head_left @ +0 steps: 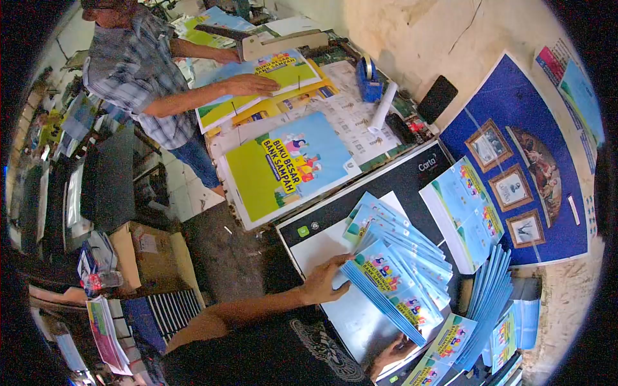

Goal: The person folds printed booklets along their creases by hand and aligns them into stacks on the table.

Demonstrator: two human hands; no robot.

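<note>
A fanned stack of blue booklets (393, 270) with cartoon people on the covers lies over a white sheet on the work surface. My left hand (327, 280) grips the near left corner of the stack, thumb and fingers at its edge. At the stack's lower end, my right hand (394, 352) holds the other corner; its fingers are partly hidden by the booklets. Farther up, more booklets lie spread in a loose fan, overlapping one another. Just right of my right hand is another printed booklet pile (444, 350).
A thick printed stack (462, 215) and upright folded booklets (488, 302) stand on the right. Beyond the black board, a large green-and-blue cover (290, 168) lies on a table with a blue tape dispenser (369, 80). A person (138, 71) handles printed covers there. An open cardboard box (154, 264) sits left.
</note>
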